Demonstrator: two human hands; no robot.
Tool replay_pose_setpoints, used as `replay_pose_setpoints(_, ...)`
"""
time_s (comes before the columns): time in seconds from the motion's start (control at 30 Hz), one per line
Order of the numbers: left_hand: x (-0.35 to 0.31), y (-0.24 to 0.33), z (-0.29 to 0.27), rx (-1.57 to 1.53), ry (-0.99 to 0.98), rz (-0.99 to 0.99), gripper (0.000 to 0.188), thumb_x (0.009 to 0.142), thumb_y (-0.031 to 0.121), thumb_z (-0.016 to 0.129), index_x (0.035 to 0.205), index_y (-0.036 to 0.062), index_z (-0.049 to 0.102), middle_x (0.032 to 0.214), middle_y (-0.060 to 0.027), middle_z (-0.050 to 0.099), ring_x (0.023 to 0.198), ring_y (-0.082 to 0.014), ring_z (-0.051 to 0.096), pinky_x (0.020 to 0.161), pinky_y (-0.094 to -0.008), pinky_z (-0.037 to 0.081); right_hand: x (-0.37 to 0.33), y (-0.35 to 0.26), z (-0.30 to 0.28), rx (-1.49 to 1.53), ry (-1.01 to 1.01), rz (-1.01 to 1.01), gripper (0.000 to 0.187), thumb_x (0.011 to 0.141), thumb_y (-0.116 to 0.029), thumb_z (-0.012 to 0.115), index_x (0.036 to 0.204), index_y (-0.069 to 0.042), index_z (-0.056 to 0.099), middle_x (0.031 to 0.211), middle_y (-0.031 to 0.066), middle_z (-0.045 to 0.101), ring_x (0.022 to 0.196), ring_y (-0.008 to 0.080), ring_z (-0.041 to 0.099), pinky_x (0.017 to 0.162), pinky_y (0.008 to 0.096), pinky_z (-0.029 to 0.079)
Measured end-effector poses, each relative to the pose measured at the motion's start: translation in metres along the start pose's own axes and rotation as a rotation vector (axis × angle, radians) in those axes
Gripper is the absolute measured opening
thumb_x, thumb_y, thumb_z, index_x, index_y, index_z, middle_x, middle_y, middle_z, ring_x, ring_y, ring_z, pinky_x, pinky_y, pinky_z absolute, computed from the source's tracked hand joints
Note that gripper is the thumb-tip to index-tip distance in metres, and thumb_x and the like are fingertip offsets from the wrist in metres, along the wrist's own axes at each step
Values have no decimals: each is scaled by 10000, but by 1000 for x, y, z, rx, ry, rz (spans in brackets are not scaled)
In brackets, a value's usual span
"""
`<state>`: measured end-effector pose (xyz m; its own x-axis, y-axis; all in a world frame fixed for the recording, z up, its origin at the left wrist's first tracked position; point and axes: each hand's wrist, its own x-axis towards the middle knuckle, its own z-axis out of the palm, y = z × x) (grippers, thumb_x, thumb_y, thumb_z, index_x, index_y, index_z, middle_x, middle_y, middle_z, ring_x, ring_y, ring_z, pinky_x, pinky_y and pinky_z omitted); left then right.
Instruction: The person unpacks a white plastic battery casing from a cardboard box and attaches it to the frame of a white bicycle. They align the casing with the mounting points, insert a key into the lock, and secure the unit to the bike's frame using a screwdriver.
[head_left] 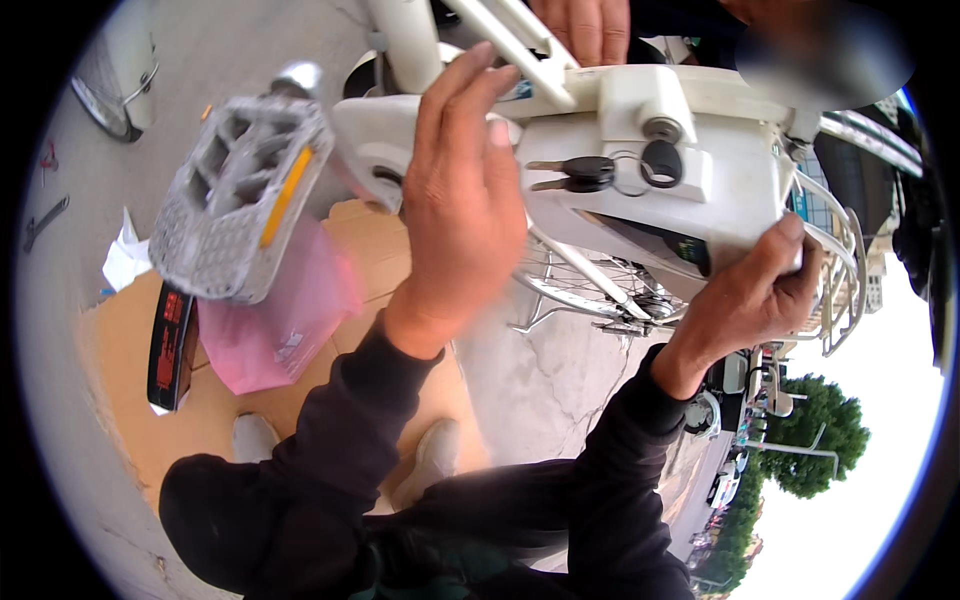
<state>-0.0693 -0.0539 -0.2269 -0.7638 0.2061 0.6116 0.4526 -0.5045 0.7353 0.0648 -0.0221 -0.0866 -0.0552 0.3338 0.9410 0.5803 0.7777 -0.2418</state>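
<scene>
In front of me is a bicycle with a white battery case (735, 205) along its frame. A keyhole lock (661, 128) sits on top of the case, with a black key in it and more black-headed keys (588, 172) hanging on a ring. My left hand (462, 205) is at the case's left end, fingers stretched upward and slightly blurred, next to the white frame tubes (405, 45). My right hand (755, 290) grips the case's right end, thumb on top and fingers curled around the corner. The case's underside is mostly hidden.
A grey pedal (240, 190) with an orange reflector juts out at left. Beneath it, a pink plastic bag (280, 320) and a long black part (170, 345) lie on cardboard (120, 340). A wrench (46, 222) rests far left. Another person's hand (590, 30) touches the bicycle's far side.
</scene>
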Motion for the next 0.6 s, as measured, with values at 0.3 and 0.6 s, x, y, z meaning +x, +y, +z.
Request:
replay_pose_setpoints(0.3,73,73,-5,492,-351,-111,367,1044,370,542,1142,57,706,927,-133,714,810,-265,683,726,-381,522,4,17,-11,-105,-83,-85,224,826,-189,772,815,-30,614,587,23,437,480,129,352,450,285,285)
replay_pose_setpoints(0.6,114,49,31,-1,-891,-354,463,1068,394,489,1071,-49,623,900,11,620,851,-94,509,775,-259,435,15,20,1,-90,18,-226,232,872,-211,732,809,-18,621,536,9,383,526,83,328,480,251,303)
